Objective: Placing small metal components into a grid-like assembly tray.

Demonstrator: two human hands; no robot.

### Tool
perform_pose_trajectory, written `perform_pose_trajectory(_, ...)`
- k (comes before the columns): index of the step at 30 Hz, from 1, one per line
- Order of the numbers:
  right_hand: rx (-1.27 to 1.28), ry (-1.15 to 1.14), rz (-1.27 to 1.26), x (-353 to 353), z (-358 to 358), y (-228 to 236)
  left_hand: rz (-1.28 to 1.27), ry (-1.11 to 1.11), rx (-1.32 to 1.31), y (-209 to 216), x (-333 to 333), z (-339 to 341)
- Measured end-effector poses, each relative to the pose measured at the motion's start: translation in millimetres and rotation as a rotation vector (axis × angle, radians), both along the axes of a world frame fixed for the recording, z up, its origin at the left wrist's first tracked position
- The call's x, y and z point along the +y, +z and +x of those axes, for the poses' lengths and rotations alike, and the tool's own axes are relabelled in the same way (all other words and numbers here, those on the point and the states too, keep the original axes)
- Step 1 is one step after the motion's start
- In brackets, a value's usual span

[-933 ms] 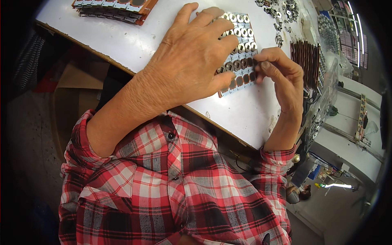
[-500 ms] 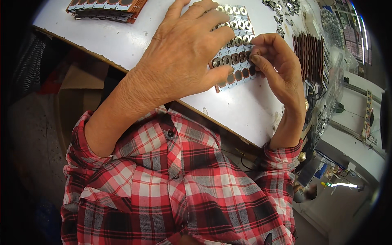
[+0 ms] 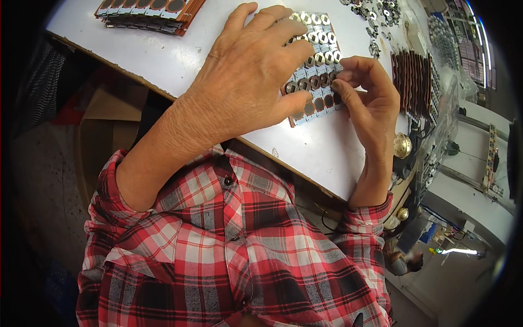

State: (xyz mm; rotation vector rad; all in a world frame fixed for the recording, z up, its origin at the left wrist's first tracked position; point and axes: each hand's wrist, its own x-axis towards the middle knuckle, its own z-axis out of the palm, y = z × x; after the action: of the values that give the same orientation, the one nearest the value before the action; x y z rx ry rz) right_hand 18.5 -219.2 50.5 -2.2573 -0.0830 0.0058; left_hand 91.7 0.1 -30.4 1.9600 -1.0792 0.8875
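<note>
A pale blue circuit board panel (image 3: 321, 113) lies on the white table, carrying rows of small round pieces. Shiny metal clips (image 3: 323, 37) sit in its far rows; the nearest row shows dark discs (image 3: 319, 103) without clips. My left hand (image 3: 248, 73) reaches over the panel's left side, fingers spread, thumb by the near rows. What lies beneath its palm is hidden. At the panel's right edge my right hand (image 3: 373, 95) is closed in a pinch, thumb and fingertips at the right end of the second-nearest row. Whatever is between those fingertips is too small to make out.
A stack of similar panels (image 3: 150, 16) stands at the far left. Loose metal clips (image 3: 387, 13) are scattered at the far right, above a brown-edged stack of boards (image 3: 411, 82). A brass-coloured knob (image 3: 402, 146) is beyond my right wrist. The table's edge (image 3: 261, 148) runs before me.
The view has shifted slightly, so the table and panel appear a little lower. My right hand has moved slightly left and nearer along the panel's edge; my left hand keeps its place.
</note>
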Motion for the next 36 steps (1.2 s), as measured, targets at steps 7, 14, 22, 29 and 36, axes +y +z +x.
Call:
perform_pose_trajectory(7, 0.003, -0.018, 0.078, -1.0, -1.1, -2.1, 0.178, 0.041, 0.299, 46.0, 7.8, -34.2)
perform_pose_trajectory(14, 0.024, -0.003, 0.066, -1.1, -0.7, 0.0, 0.162, 0.046, 0.398, 40.4, 8.1, -34.9)
perform_pose_trajectory(22, -0.031, 0.027, 0.032, -4.9, -0.2, 1.5, 0.211, 0.064, 0.422, 42.5, 8.3, -34.2)
perform_pose_trajectory(29, -0.026, 0.058, 0.06, -5.5, -1.5, 0.5, 0.225, 0.049, 0.413, 46.2, 7.8, -34.3)
perform_pose_trajectory(36, -0.397, -0.296, -0.239, -46.3, 19.7, -11.0, 0.197, 0.057, 0.386, 45.5, 9.5, -33.3)
